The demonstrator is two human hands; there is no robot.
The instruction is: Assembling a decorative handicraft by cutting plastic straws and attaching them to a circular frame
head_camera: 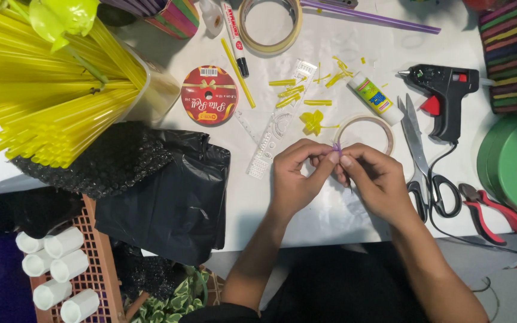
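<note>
Both forearms are reaching up from the bottom edge and angling inward, bringing the left hand (pixel 294 176) and right hand (pixel 373 179) together over the white table (pixel 324 224). Fingertips of both hands are meeting and pinching a small purple piece (pixel 336 147) between them, with the wrists bent slightly toward each other. That piece is sitting just in front of a tape ring (pixel 364 133), near a yellow folded shape (pixel 312 121), while scissors (pixel 423 161) are lying just right of the right hand.
</note>
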